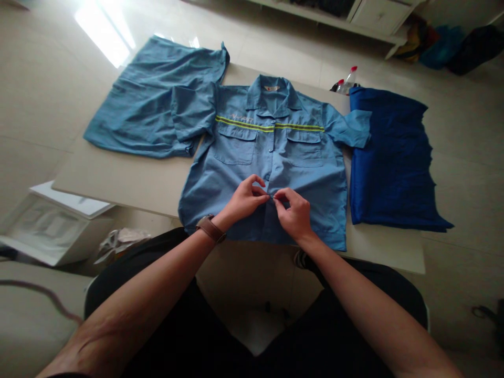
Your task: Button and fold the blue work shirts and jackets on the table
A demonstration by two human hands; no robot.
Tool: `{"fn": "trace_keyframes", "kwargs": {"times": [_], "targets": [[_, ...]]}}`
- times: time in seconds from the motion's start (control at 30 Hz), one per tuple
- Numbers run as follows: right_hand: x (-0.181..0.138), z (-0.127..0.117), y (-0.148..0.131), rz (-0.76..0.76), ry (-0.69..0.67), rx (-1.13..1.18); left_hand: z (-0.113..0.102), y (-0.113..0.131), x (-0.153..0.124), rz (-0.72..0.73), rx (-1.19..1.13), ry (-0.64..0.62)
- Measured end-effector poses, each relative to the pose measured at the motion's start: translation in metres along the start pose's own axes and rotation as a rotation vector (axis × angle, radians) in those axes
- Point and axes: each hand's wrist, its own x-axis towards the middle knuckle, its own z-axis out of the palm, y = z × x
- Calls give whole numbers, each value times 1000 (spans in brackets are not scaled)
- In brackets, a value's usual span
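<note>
A light blue short-sleeved work shirt (236, 181) lies face up on a low table, collar pointing away from me. Yellow stripes cross its chest above two flap pockets. At the lower part of its front opening, my left hand (250, 197) pinches the placket between thumb and finger. From the other side my right hand (292, 210) pinches the same spot, fingertips almost meeting the left ones. The small button there is mostly hidden by my fingers. Higher up, the front edges are joined, with buttons showing along the placket.
Folded light blue cloth (145, 100) lies under the shirt's sleeve at left. Dark blue folded fabric (389, 168) is at right, beneath the other sleeve. Bottles with red caps (348, 81) stand behind the table (129, 178). A white box (59, 226) sits at lower left.
</note>
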Motion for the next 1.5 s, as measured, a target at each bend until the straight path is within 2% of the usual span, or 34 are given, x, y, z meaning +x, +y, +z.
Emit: {"fn": "trace_keyframes", "kwargs": {"times": [0.13, 0.27, 0.37, 0.47, 0.6, 0.67, 0.73, 0.8, 0.87, 1.0, 1.17, 1.23, 1.3, 1.37, 1.43, 1.5], "targets": [[-2, 2, -1, -8, 44, 18, 3, 6, -2, -37, -46, 7], [-7, 4, 3, -163, 51, -31, 1, 12, -2, -99, -1, 23], [-10, 2, 9, -313, -34, -62, -3, 16, -3, -158, 26, -63], [-9, -2, 12, -385, -154, -86, -7, 18, -5, -185, -37, -141], [-6, -5, 10, -453, -299, -92, -7, 16, -8, -177, -144, -125], [-4, -7, 7, -472, -281, -64, -6, 16, -9, -172, -157, -89], [-1, -8, 3, -407, -153, -39, -4, 17, -9, -168, -138, -77], [3, -10, 1, -270, -22, -21, -3, 17, -9, -163, -112, -101], [8, -10, 3, -138, 31, -5, -4, 16, -8, -156, -86, -145], [14, -3, 17, -22, -34, -5, -6, 5, -7, -195, 31, -211], [6, 5, 26, 10, -245, -160, -10, -2, -6, -321, 412, -320], [1, 5, 23, -14, -305, -266, -14, 1, -6, -252, 605, -256], [-2, 4, 18, -66, -361, -347, -18, 2, -6, -77, 793, -113], [-4, 4, 14, -115, -407, -392, -20, 1, -6, 104, 936, -29], [-5, 5, 12, -144, -435, -407, -19, -1, -8, 201, 1021, -41], [-6, 7, 11, -154, -448, -412, -17, -3, -10, 213, 1068, -88]]}}
